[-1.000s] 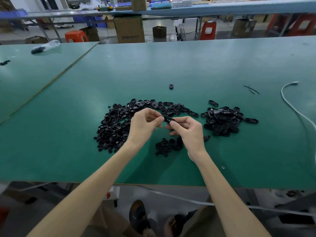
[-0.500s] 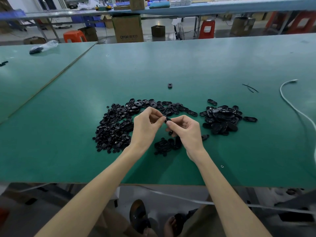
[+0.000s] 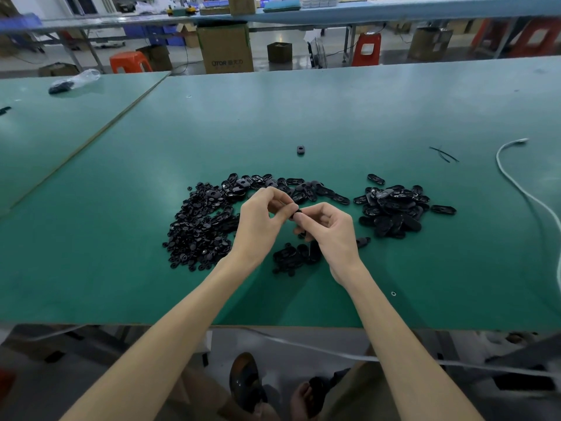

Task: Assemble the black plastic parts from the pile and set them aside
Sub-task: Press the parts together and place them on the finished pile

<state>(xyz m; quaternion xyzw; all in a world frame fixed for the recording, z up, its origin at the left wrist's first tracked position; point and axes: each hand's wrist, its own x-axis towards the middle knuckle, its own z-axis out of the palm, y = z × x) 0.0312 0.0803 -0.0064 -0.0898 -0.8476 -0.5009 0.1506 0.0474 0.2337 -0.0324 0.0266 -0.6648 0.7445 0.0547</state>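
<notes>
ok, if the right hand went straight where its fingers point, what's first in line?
Likely the left hand: the right hand points its fingers at it, and both pinch the small black part between them. Depth unclear.

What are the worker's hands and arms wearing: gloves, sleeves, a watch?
Nothing that shows. The left hand and right hand are ungloved, no rings or watch in view, and both forearms are bare down to the picture's lower edge.

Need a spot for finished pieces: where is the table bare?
Bare: between the right pile and the cable; beyond the lone part; left of the big pile. Crowded: where the left hand and right hand hold a part above the small pile.
</notes>
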